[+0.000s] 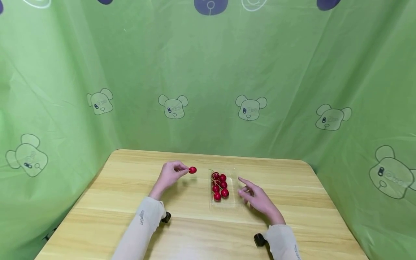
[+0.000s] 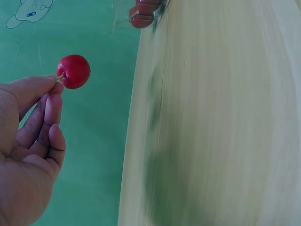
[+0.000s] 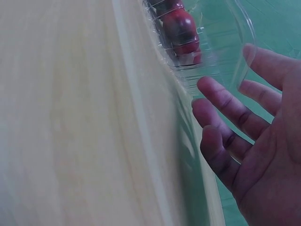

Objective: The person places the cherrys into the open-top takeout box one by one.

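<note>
My left hand (image 1: 170,174) pinches a red cherry (image 2: 74,71) by its green stem, thumb against fingertips, held above the table left of the box. A clear plastic box (image 1: 233,202) stands on the table between the hands. Several red cherries (image 1: 224,185) with stems lie in rows in its left part, while the right part shows bare plastic. Beside the box's right wall is my right hand (image 1: 258,198), fingers spread and loosely bent, holding nothing. In the right wrist view its fingertips are close to the box wall; whether they touch it I cannot tell.
The light wooden table (image 1: 201,234) has rounded far corners. Green curtains (image 1: 208,65) printed with bear heads hang behind it and on both sides. A small black device (image 1: 166,217) sits at the left cuff, another black device (image 1: 259,239) at the right.
</note>
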### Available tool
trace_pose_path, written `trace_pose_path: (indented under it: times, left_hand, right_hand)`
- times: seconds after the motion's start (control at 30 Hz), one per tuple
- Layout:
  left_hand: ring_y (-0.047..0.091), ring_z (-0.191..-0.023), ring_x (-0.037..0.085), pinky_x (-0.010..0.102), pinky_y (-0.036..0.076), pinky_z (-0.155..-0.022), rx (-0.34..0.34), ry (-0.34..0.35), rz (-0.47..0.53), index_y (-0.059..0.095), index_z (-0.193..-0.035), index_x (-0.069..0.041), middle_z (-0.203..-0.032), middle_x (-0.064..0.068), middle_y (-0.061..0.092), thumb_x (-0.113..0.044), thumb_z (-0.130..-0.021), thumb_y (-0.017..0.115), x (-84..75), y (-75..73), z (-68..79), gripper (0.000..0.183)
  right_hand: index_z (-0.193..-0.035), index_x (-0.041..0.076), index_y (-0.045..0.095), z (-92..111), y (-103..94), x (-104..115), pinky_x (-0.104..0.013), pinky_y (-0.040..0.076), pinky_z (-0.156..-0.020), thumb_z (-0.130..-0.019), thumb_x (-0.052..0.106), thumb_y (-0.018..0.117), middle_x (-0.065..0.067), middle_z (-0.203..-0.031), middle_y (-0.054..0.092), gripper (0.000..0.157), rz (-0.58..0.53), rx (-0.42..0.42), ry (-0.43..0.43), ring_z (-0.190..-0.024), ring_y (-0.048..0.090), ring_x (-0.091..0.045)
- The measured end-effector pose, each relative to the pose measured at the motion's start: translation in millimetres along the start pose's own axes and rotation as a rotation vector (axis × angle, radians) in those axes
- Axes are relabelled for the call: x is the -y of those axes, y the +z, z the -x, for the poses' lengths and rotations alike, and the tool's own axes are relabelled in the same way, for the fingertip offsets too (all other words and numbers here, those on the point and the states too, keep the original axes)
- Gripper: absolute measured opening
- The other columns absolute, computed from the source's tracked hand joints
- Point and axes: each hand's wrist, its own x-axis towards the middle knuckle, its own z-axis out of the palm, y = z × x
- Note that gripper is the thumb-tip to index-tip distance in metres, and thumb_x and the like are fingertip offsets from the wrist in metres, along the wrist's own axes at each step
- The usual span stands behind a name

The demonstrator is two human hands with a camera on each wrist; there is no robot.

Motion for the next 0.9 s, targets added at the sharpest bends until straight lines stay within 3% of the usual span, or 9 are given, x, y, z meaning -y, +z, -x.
trace_pose_path:
  times: [0.23,0.47,0.9]
  left_hand:
    - [0.064,-0.074,0.012,0.023,0.053,-0.065,0.024,0.022,0.039,0.080,-0.094,-0.015,-0.087,-0.001,0.076,-0.011,-0.088,0.082,-1.3,10.4,-1.7,0.007]
    - [0.063,-0.077,0.013,0.022,0.052,-0.064,-0.013,0.018,0.086,0.080,-0.095,-0.014,-0.090,0.002,0.076,-0.010,-0.089,0.081,-3.3,8.8,1.9,0.007]
    - [0.065,-0.080,0.014,0.020,0.050,-0.063,0.008,0.058,0.138,0.081,-0.097,-0.014,-0.093,0.004,0.078,-0.012,-0.089,0.082,-10.9,13.6,5.9,0.009]
  right_hand:
    - [-0.161,0.018,0.038,6,-2.3,-4,-0.032,0.054,-0.053,-0.103,0.037,0.064,-0.012,-0.109,0.069,0.066,0.013,-0.011,0.013,-0.076,0.065,-0.021]
    - [-0.160,0.018,0.038,-2,-0.1,0,-0.032,0.054,-0.053,-0.102,0.039,0.064,-0.012,-0.109,0.069,0.067,0.014,0.001,-0.019,-0.075,0.065,-0.021]
    - [-0.160,0.017,0.038,-1,1.0,1,-0.033,0.055,-0.052,-0.103,0.036,0.065,-0.012,-0.106,0.070,0.066,0.013,0.009,-0.020,-0.073,0.063,-0.022]
